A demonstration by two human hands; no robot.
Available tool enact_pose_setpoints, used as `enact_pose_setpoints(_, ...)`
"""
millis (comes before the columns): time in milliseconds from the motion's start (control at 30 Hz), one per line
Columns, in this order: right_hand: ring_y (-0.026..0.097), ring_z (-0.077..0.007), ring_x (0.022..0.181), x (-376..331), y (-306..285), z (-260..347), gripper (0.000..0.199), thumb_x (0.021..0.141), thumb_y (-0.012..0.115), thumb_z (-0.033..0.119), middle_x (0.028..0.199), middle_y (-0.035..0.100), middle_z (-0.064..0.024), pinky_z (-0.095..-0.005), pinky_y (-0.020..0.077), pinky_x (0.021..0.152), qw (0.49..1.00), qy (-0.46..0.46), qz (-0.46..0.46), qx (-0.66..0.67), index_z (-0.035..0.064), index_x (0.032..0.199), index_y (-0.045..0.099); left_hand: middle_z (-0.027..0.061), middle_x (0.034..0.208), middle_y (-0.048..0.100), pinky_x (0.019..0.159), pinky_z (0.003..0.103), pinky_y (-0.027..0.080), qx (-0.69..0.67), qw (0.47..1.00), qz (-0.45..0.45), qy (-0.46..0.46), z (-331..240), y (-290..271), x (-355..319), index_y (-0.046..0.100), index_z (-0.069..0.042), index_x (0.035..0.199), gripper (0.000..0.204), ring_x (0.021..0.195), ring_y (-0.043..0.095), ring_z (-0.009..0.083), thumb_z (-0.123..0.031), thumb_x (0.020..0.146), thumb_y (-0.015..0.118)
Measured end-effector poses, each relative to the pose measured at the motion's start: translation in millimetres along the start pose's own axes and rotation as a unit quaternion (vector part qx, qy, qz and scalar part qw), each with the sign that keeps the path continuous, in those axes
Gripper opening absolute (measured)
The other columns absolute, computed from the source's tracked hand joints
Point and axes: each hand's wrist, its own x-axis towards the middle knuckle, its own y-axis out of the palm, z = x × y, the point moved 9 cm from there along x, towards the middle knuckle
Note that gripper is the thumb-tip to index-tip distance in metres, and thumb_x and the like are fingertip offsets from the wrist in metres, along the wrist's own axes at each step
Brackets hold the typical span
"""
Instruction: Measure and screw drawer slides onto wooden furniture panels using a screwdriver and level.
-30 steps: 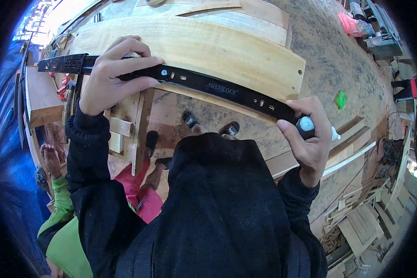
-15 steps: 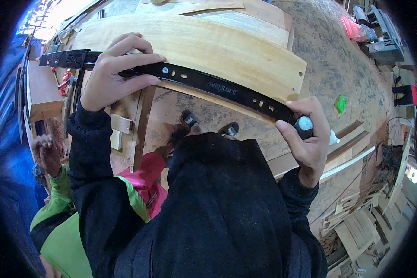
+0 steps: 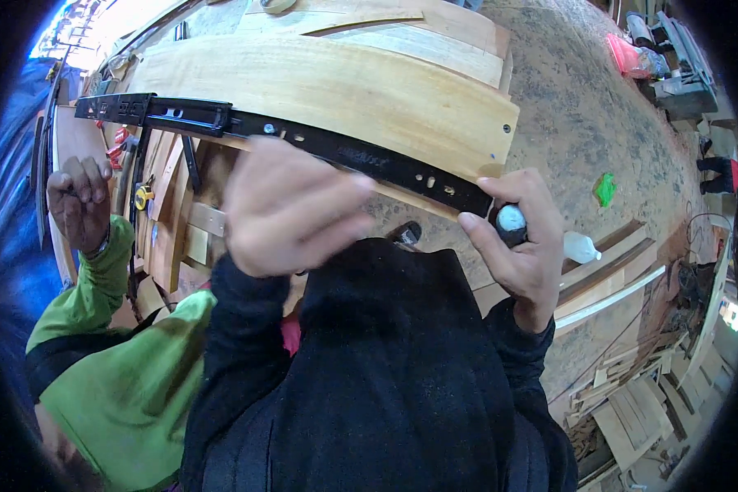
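A black metal drawer slide (image 3: 336,150) lies along the near edge of a long pale wooden board (image 3: 320,86). My right hand (image 3: 525,238) pinches the slide's right end between thumb and forefinger. In the same palm sits a dark, rounded handle with a pale blue end (image 3: 512,218); the rest of that tool is hidden. My left hand (image 3: 291,209) is off the slide, just in front of its middle, blurred by motion. Its thumb and forefinger stretch to the right, apart, with nothing visible between them. A screw head (image 3: 269,129) shows in the slide.
At the left, a co-worker in a green sleeve (image 3: 102,254) has a raised hand (image 3: 79,197) near the bench. A yellow tape measure (image 3: 143,197) is by the wood there. A whitish bottle (image 3: 580,247) and wooden strips (image 3: 611,279) lie right of my right hand.
My left hand has let go of the slide and moved right and toward me. My right hand and the slide's right end have shifted slightly left. The co-worker's hand has risen.
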Motion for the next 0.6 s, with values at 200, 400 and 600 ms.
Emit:
enact_pose_setpoints(200, 0.066, -0.0282, 0.078, 7.9, 2.0, 1.1, 0.032, 0.078, 0.083, 0.015, 0.088, 0.062, -0.0117, -0.0363, 0.0525, 0.065, 1.000, -0.018, 0.019, -0.014, 0.0035, 0.102, 0.067, -0.0009, 0.073, 0.066, 0.065, 0.030, 0.044, 0.035, 0.993, 0.022, -0.112, -21.7, 54.7, -9.3, 0.076, -0.008, 0.107, 0.033, 0.061, 0.060, 0.0137, -0.013, 0.076, 0.083)
enact_pose_setpoints(400, 0.065, -0.0287, 0.069, 20.7, 0.2, 6.4, 0.031, 0.078, 0.083, 0.016, 0.084, 0.060, -0.0113, -0.0361, 0.0516, 0.059, 0.993, -0.067, 0.100, -0.007, 0.0044, 0.101, 0.067, -0.0020, 0.068, 0.061, 0.077, 0.032, 0.050, 0.031, 0.984, -0.014, -0.172, -23.0, 63.1, -27.8, 0.075, -0.010, 0.109, 0.033, 0.061, 0.059, 0.0142, -0.012, 0.077, 0.081)
enact_pose_setpoints(600, 0.062, -0.0300, 0.062, 40.0, -4.2, 5.6, 0.025, 0.079, 0.081, 0.014, 0.073, 0.057, -0.0107, -0.0388, 0.0479, 0.054, 0.962, -0.065, 0.263, -0.033, 0.0042, 0.098, 0.068, 0.0145, 0.096, 0.060, 0.060, 0.031, 0.051, -0.237, 0.946, 0.221, -0.035, 36.3, -10.1, 44.0, 0.067, -0.001, 0.106, 0.020, 0.072, 0.064, 0.0225, 0.001, 0.087, 0.060)
